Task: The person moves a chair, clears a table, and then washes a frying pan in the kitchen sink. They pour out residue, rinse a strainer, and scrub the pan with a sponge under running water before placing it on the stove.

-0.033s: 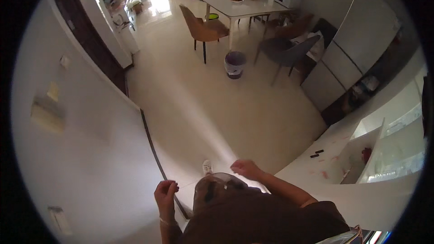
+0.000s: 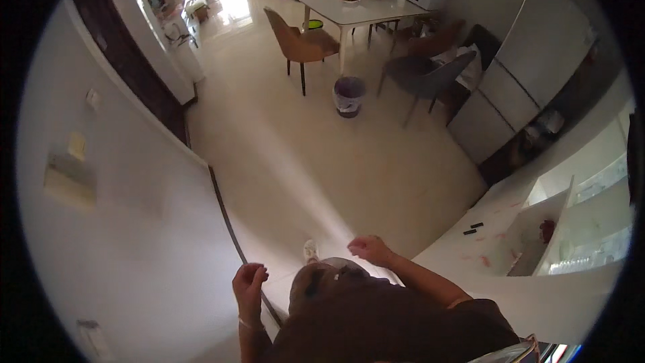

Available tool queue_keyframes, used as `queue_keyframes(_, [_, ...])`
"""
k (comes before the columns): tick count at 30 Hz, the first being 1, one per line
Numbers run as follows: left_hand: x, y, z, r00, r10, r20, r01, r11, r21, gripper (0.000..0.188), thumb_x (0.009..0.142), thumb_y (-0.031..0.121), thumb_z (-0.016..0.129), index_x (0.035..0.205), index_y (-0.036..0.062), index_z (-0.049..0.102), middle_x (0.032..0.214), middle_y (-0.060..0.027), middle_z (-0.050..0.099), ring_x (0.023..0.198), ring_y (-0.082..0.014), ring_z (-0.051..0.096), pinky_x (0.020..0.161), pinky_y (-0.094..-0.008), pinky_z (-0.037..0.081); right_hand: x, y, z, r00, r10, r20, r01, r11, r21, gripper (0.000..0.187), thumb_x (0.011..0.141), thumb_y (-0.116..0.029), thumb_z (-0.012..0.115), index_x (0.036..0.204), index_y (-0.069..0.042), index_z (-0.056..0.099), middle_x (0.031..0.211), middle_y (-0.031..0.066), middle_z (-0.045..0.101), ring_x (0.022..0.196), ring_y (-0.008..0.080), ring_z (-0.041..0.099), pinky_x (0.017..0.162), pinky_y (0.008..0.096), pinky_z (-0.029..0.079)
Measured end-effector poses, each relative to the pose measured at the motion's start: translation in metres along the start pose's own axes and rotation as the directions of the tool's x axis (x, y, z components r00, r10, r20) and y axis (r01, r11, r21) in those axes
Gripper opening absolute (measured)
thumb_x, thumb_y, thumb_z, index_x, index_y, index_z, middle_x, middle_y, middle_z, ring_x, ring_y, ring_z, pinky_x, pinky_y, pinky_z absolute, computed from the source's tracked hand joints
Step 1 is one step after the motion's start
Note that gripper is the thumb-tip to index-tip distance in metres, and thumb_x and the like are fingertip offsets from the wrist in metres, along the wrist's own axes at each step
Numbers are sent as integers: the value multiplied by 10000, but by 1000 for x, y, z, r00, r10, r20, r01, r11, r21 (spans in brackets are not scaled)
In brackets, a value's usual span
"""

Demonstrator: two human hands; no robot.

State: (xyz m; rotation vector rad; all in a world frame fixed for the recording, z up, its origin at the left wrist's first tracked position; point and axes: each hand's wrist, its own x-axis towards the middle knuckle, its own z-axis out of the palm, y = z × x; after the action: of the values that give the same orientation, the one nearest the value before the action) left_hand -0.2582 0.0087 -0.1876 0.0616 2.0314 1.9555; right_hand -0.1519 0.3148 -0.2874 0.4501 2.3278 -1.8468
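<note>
My left hand (image 2: 249, 284) is held up beside the white wall at the lower left, its fingers loosely curled with no object showing in them. A light band circles that wrist. My right hand (image 2: 371, 251) is raised in front of my body, its fingers bent inward and close together. Nothing shows in it either. The two hands are well apart and touch no furniture. Below and between them are my dark clothing (image 2: 390, 316) and one light shoe (image 2: 310, 250) on the pale floor (image 2: 322, 161).
A lined waste bin (image 2: 349, 97) stands ahead, before a white table (image 2: 366, 10) with an orange-brown chair (image 2: 299, 40) and a grey chair (image 2: 426, 74). A wall (image 2: 141, 228) runs along the left. At right, two small dark objects (image 2: 473, 228) lie on a white cabinet (image 2: 443, 249) beside shelves.
Both hands sit very slightly farther right in the picture. The view has shifted a little, and my shoe shows slightly lower. Neither hand takes hold of anything.
</note>
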Motion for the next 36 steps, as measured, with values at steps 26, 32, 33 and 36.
queue_keyframes(26, [497,76,410,747,-208,631,187,977,101,188,852,151,597,961,-1,584,859,-73,615,781,-143,593,716,-280,498,288,88,-440,694,509,-509,-237,829,506,186,818,-174,609,816,10,583,694,63,603,534,108,535,500,264,461])
queue_keyframes(32, [582,59,468,718,-294,631,201,955,218,212,850,164,598,971,-10,587,862,-74,616,777,-137,590,719,-272,495,381,81,-534,689,442,-574,-166,867,469,180,813,-181,617,852,-9,578,711,68,606,544,110,537,481,266,452])
queue_keyframes(33, [597,58,483,697,-301,651,197,953,231,218,850,167,599,976,-10,587,861,-73,615,777,-136,589,722,-273,494,389,89,-544,667,489,-563,-173,836,521,188,811,-197,620,857,-20,577,716,66,602,560,115,540,496,268,456])
queue_keyframes(36, [647,67,532,645,-314,696,201,949,242,225,845,186,610,969,-1,591,840,-42,608,756,-105,562,694,-254,474,399,97,-581,574,603,-554,-180,753,633,206,807,-240,621,861,-47,572,739,60,595,605,124,545,528,276,465])
